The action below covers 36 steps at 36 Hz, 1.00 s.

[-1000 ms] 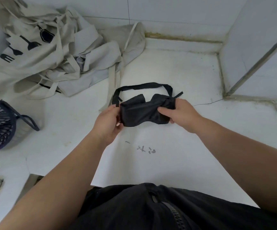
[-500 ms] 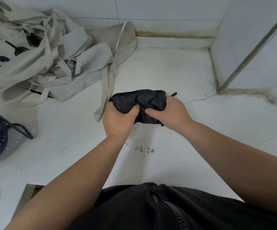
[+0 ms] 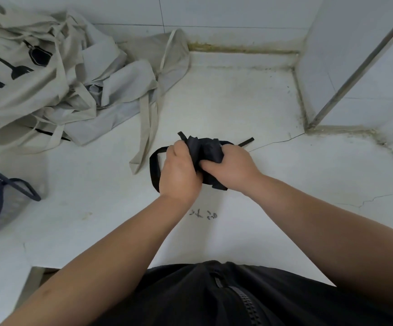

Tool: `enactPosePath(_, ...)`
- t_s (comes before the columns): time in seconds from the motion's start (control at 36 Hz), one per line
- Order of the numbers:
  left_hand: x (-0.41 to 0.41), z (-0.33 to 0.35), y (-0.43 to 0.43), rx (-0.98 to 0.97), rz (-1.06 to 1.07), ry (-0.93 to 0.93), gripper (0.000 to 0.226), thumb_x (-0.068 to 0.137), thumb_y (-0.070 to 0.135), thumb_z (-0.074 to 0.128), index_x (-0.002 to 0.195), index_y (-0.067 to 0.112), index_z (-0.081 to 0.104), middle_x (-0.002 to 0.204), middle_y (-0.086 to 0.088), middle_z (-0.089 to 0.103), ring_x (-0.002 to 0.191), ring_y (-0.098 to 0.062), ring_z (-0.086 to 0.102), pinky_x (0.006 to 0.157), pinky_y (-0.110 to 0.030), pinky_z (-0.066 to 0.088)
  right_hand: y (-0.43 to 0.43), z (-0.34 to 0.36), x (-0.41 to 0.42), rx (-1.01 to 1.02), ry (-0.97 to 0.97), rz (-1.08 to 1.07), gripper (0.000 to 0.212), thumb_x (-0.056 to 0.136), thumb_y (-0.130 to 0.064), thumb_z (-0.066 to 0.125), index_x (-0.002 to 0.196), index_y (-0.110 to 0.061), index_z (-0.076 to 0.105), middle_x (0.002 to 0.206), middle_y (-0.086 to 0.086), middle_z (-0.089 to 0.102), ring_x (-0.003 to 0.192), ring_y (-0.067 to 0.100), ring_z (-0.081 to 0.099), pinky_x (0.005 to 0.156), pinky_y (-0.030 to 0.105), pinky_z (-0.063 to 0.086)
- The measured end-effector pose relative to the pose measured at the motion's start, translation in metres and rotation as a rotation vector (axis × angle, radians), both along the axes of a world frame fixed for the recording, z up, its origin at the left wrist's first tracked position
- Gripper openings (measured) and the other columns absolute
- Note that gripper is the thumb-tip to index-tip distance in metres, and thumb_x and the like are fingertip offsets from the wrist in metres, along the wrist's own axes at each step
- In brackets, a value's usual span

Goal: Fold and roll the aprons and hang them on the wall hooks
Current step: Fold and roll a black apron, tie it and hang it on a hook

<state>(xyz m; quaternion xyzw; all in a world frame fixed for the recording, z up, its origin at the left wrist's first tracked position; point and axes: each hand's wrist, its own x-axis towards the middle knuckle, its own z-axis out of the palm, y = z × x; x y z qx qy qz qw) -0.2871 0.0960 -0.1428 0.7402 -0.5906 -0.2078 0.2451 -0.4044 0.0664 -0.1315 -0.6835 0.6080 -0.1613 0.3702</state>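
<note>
Black apron (image 3: 206,150) is bunched into a short bundle, clamped between both hands over the middle of the white desk (image 3: 237,102). Left hand (image 3: 179,171) grips its left side and right hand (image 3: 231,168) its right, fingers curled in. Neither hand is nearer. The bundle's long axis runs roughly far to near, between the palms. Strap loop (image 3: 153,168) hangs off to the left and strap tail (image 3: 246,142) points far-right. Likely next is tightening the roll. The beige apron pile (image 3: 49,90) lies well apart, far left.

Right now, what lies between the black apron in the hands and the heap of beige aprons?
In the head view, a loose beige strap trails from the heap across bare white surface.
</note>
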Motion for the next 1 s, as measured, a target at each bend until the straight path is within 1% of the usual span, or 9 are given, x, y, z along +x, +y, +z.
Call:
enactPosePath(0.06, 0.004, 0.0, -0.001, 0.013, -0.072, 0.008, 0.033, 0.078, 0.007, 0.063, 0.105, 0.001, 0.045, 0.104, -0.012, 0.05, 0.08, -0.02, 0.042, 0.059, -0.025, 0.028, 0.0, 0.002, -0.005, 0.041, -0.089, -0.048, 0.021, 0.085, -0.025, 0.061, 0.068, -0.013, 0.057, 0.069, 0.001, 0.06, 0.071, 0.02, 0.058, 0.06, 0.026, 0.043)
enactPosePath(0.14, 0.005, 0.004, 0.003, 0.028, -0.194, 0.138, 0.033, 0.079, 0.023, 0.07, 0.104, 0.011, 0.052, 0.099, 0.002, 0.055, 0.085, -0.011, 0.052, 0.065, -0.019, 0.041, -0.008, -0.001, -0.011, -0.005, 0.024, -0.04, 0.014, 0.086, -0.022, 0.057, 0.075, -0.013, 0.056, 0.074, 0.002, 0.058, 0.076, 0.023, 0.056, 0.055, 0.028, 0.038)
enactPosePath(0.25, 0.006, 0.008, 0.012, 0.103, -0.124, 0.39, 0.014, 0.091, 0.031, 0.06, 0.088, 0.018, 0.063, 0.076, 0.012, 0.066, 0.068, 0.008, 0.058, 0.061, -0.006, 0.041, -0.012, 0.002, -0.018, 0.051, 0.107, -0.002, 0.026, 0.087, -0.015, 0.056, 0.064, -0.017, 0.044, 0.066, -0.002, 0.049, 0.074, 0.024, 0.053, 0.053, 0.028, 0.036)
enactPosePath(0.36, 0.009, -0.002, 0.015, 0.114, -0.021, 0.387, 0.01, 0.087, 0.027, 0.065, 0.084, 0.017, 0.067, 0.077, 0.01, 0.071, 0.072, -0.001, 0.064, 0.068, -0.015, 0.046, -0.006, 0.004, -0.016, 0.177, 0.047, 0.079, 0.024, 0.088, -0.015, 0.054, 0.066, -0.019, 0.045, 0.072, 0.003, 0.059, 0.072, 0.026, 0.065, 0.063, 0.035, 0.055)
enactPosePath(0.5, 0.017, -0.009, 0.014, 0.129, 0.041, 0.305, 0.018, 0.084, 0.023, 0.067, 0.069, 0.016, 0.06, 0.07, 0.002, 0.068, 0.072, -0.018, 0.067, 0.065, -0.022, 0.048, -0.002, 0.003, -0.009, 0.145, 0.131, 0.215, 0.027, 0.098, -0.023, 0.04, 0.073, -0.013, 0.041, 0.076, 0.002, 0.045, 0.068, 0.021, 0.045, 0.059, 0.029, 0.033)
enactPosePath(0.61, 0.015, -0.007, 0.012, 0.145, 0.032, 0.189, 0.028, 0.086, 0.02, 0.061, 0.061, 0.017, 0.049, 0.061, 0.005, 0.061, 0.066, -0.018, 0.06, 0.05, -0.012, 0.036, 0.002, -0.004, -0.011, -0.141, 0.285, 0.128, 0.024, 0.098, -0.02, 0.043, 0.115, -0.008, 0.054, 0.106, 0.007, 0.057, 0.094, 0.026, 0.054, 0.073, 0.031, 0.041)
enactPosePath(0.75, 0.013, -0.003, 0.007, 0.217, 0.001, 0.128, 0.023, 0.084, 0.019, 0.06, 0.064, 0.011, 0.051, 0.061, -0.001, 0.057, 0.064, -0.022, 0.054, 0.056, -0.026, 0.04, 0.006, -0.016, -0.016, -0.156, 0.259, 0.055, 0.03, 0.09, -0.016, 0.055, 0.118, -0.006, 0.049, 0.116, 0.011, 0.053, 0.104, 0.028, 0.053, 0.074, 0.027, 0.036)
enactPosePath(0.83, 0.015, -0.001, 0.007, 0.243, 0.017, 0.139, 0.021, 0.083, 0.019, 0.06, 0.065, 0.011, 0.053, 0.065, -0.005, 0.062, 0.073, -0.026, 0.063, 0.063, -0.03, 0.046, 0.008, -0.016, -0.016, -0.179, 0.15, -0.008, 0.035, 0.088, -0.021, 0.059, 0.119, -0.006, 0.051, 0.112, 0.009, 0.054, 0.106, 0.027, 0.051, 0.073, 0.024, 0.033)
enactPosePath(1.0, 0.018, -0.001, 0.002, 0.267, 0.066, 0.151, 0.019, 0.082, 0.02, 0.06, 0.067, 0.009, 0.055, 0.076, -0.012, 0.069, 0.079, -0.029, 0.064, 0.066, -0.033, 0.047, 0.012, -0.012, -0.013, -0.183, 0.098, 0.044, 0.052, 0.093, -0.017, 0.055, 0.142, -0.01, 0.039, 0.142, 0.008, 0.043, 0.129, 0.021, 0.042, 0.099, 0.024, 0.032)
